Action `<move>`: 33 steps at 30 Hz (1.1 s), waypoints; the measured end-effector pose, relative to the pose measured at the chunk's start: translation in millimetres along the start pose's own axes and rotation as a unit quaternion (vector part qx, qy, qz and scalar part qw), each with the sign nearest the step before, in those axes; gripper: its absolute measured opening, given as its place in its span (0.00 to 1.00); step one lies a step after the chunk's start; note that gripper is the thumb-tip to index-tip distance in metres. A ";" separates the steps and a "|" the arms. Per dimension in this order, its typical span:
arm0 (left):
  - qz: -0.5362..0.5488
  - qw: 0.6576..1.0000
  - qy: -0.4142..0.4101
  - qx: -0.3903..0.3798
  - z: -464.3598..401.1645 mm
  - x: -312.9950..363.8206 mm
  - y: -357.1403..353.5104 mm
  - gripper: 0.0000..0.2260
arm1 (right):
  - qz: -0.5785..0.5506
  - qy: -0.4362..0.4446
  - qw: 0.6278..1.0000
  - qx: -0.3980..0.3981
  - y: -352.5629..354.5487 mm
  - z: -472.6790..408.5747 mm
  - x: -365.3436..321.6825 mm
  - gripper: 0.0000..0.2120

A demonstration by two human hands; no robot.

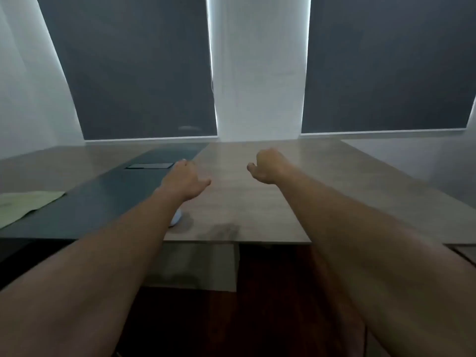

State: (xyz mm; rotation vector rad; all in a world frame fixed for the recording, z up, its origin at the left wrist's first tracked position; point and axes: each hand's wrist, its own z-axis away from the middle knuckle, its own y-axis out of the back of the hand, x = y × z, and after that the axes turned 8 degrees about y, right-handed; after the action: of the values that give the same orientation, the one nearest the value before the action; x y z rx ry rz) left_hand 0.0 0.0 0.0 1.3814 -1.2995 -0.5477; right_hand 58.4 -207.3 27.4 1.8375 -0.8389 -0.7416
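Observation:
Both my bare arms stretch forward over a wooden table [257, 202]. My left hand [184, 181] hovers above the seam between the wood and a dark strip, back up, thumb spread to the right, fingers pointing away and mostly hidden. My right hand [266, 166] hangs over the wood, wrist bent, fingers drooping loosely and thumb toward the left. Neither hand visibly holds anything. A small white rounded object [177, 218] lies on the table, partly hidden under my left forearm. The view is blurred.
A dark strip [108, 202] runs along the table's left part, with a rectangular hatch [149, 166] set in it. Pale green paper [25, 206] lies at the far left. The table's near edge [231, 242] crosses below my forearms. Dark window blinds [134, 73] hang behind.

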 end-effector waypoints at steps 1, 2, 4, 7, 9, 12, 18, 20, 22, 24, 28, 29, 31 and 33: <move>0.000 1.000 0.027 0.005 3.6 -9.9 -1.0 0.35 | 0.001 0.005 1.000 -0.015 -5.9 1.0 -5.0 0.15; 0.021 0.998 0.055 0.021 5.1 -19.7 -3.0 0.39 | 0.000 0.010 1.000 -0.016 -10.3 1.5 -8.4 0.14; 0.077 0.989 0.117 0.042 8.5 -44.7 -13.8 0.44 | -0.016 0.012 0.999 -0.034 -25.7 0.1 -16.3 0.14; 0.145 0.968 0.198 0.049 11.4 -68.0 -34.9 0.46 | -0.041 0.005 0.998 -0.052 -47.7 -5.3 -21.7 0.22; 0.181 0.953 0.236 0.053 9.8 -79.6 -48.0 0.44 | -0.054 0.003 0.996 -0.069 -60.2 -9.8 -25.7 0.24; 0.208 0.946 0.238 0.068 7.5 -91.9 -64.8 0.39 | -0.067 -0.001 0.993 -0.095 -76.4 -17.0 -31.8 0.25; 0.238 0.936 0.243 0.088 -0.9 -101.2 -81.5 0.34 | -0.098 -0.026 0.989 -0.111 -109.3 -30.7 -32.3 0.24; 0.247 0.932 0.246 0.097 -2.9 -97.0 -81.8 0.33 | -0.114 -0.043 0.986 -0.115 -117.1 -33.4 -32.5 0.24; 0.259 0.925 0.258 0.098 -5.7 -93.2 -80.4 0.33 | -0.137 -0.059 0.982 -0.112 -121.6 -35.1 -33.3 0.23; 0.266 0.921 0.270 0.092 -8.2 -91.4 -78.8 0.33 | -0.159 -0.069 0.978 -0.113 -122.6 -35.2 -35.6 0.19; 0.326 0.903 0.272 0.065 -5.0 -82.9 -73.2 0.26 | -0.248 -0.096 0.958 -0.106 -123.3 -34.3 -35.5 0.19; 0.348 0.894 0.277 0.056 -4.2 -80.2 -71.9 0.26 | -0.283 -0.108 0.948 -0.098 -123.0 -33.4 -34.6 0.18; 0.408 0.863 0.296 0.031 -2.0 -75.0 -68.7 0.29 | -0.370 -0.136 0.916 -0.078 -120.1 -29.4 -32.4 0.14; 0.492 0.816 0.305 -0.007 -1.4 -69.3 -68.0 0.26 | -0.447 -0.167 0.876 -0.070 -115.2 -23.3 -29.0 0.13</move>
State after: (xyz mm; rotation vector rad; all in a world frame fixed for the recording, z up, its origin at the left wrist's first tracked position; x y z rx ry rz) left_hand 7.4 48.4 -83.9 0.5995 -1.2430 0.5634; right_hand 86.0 -136.1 -66.6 1.9547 -0.0601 -1.6877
